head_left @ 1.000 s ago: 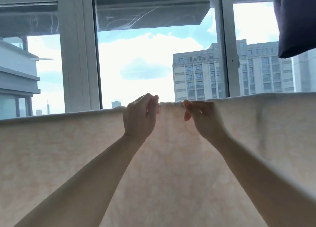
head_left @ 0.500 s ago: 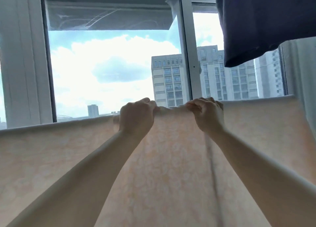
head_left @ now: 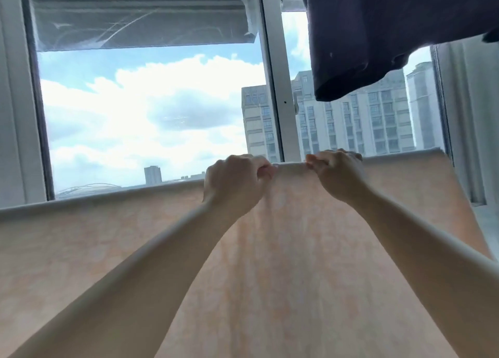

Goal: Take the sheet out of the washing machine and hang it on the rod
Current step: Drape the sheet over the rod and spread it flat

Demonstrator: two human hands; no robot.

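Now my left hand and right hand both grip the top fold of the pale peach patterned cotton sheet, draped below them. Soft, limp, probably damp-heavy: best held along that fold.

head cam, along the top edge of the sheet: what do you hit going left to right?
Bare stretch of the sheet's top edge → left hand gripping the edge → short bare stretch between the hands → right hand gripping the edge → sheet's right end, below the dark hanging garment.
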